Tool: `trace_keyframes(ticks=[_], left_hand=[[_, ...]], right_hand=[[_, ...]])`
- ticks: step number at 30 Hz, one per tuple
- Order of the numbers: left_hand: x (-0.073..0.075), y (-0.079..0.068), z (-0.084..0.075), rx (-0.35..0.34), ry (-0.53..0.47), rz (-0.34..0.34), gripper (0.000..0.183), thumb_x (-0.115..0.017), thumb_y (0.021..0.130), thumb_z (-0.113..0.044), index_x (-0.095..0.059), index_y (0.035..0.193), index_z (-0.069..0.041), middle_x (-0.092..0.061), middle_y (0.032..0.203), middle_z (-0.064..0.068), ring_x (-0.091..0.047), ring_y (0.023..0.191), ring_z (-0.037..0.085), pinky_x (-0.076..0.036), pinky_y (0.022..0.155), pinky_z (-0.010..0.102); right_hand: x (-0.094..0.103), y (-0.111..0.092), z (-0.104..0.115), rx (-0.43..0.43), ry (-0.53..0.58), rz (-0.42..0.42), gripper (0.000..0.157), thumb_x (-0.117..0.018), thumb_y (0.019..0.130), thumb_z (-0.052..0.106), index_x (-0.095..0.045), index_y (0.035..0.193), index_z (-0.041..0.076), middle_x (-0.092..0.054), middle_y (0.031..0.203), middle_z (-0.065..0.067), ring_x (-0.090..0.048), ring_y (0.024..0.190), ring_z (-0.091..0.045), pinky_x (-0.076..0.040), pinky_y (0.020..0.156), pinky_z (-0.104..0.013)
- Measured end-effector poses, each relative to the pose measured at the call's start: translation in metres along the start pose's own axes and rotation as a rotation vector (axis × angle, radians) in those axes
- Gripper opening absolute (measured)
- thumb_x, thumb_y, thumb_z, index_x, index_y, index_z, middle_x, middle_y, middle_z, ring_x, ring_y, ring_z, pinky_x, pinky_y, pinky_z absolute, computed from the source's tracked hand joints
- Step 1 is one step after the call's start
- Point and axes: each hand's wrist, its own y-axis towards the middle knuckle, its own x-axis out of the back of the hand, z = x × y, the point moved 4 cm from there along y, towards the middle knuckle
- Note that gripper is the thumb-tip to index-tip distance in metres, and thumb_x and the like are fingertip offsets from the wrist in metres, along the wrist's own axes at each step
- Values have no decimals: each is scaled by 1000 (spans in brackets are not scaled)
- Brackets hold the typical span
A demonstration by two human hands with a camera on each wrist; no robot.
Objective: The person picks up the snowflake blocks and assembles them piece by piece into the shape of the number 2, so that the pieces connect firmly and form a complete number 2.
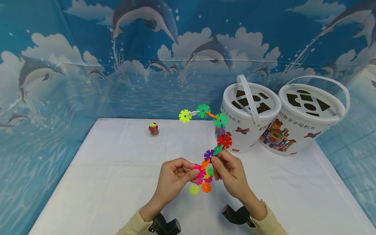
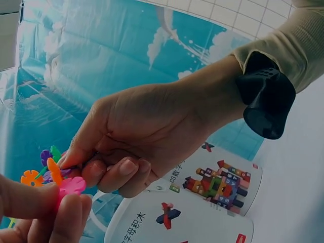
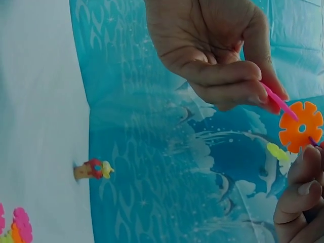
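A chain of slotted plastic flower discs hangs between the two hands in the head view. My left hand [image 1: 174, 178] pinches a pink disc [image 3: 277, 101] between thumb and fingers. That disc meets an orange disc [image 3: 291, 135] at its slot. With thumb and fingertips, my right hand [image 1: 233, 174] grips the chain at a purple disc [image 1: 209, 154]. From there the chain rises past a red disc [image 1: 224, 141] and green discs [image 1: 203, 110], bending left to a yellow disc [image 1: 185, 116] at its end.
Loose discs, among them a yellow-green disc [image 1: 194, 189] and an orange disc [image 1: 206, 187], lie on the white table [image 1: 117, 182] below the hands. A small toy figure [image 1: 153, 128] stands toward the back. Two lidded white buckets [image 1: 239, 143] [image 1: 293, 143] stand at the back right.
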Motion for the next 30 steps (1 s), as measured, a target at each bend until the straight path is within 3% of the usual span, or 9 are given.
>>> trace_keyframes(ticks=[5,14,23,30], left_hand=[[0,-2,2,-7,-37,-29,12,-70,85,-1,-63,86,9,-67,75,18,-66,62,35,-55,62,38],[-2,-4,6,-68,-83,-84,12,-68,84,2,-62,86,12,-64,73,21,-65,58,18,-55,58,39],[-3,-2,7,-85,-78,-80,11,-67,86,1,-62,86,11,-64,72,20,-65,57,18,-55,58,38],[-6,0,5,-164,-62,-53,10,-66,86,2,-63,88,11,-64,75,21,-64,57,18,-54,56,43]], right_hand=[[-4,-1,0,-22,1,-7,18,-47,94,-9,-51,83,5,-47,57,1,-47,45,-13,-41,39,-27],[-7,0,0,-19,-57,-10,21,-50,93,-8,-52,80,9,-48,55,4,-48,44,-10,-41,39,-27],[-8,1,-2,-16,-10,1,18,-46,94,-10,-51,84,6,-50,57,-1,-48,44,-14,-43,38,-28],[-3,0,-10,-82,46,28,17,-43,96,-8,-50,87,4,-50,61,-3,-49,46,-16,-44,40,-30]])
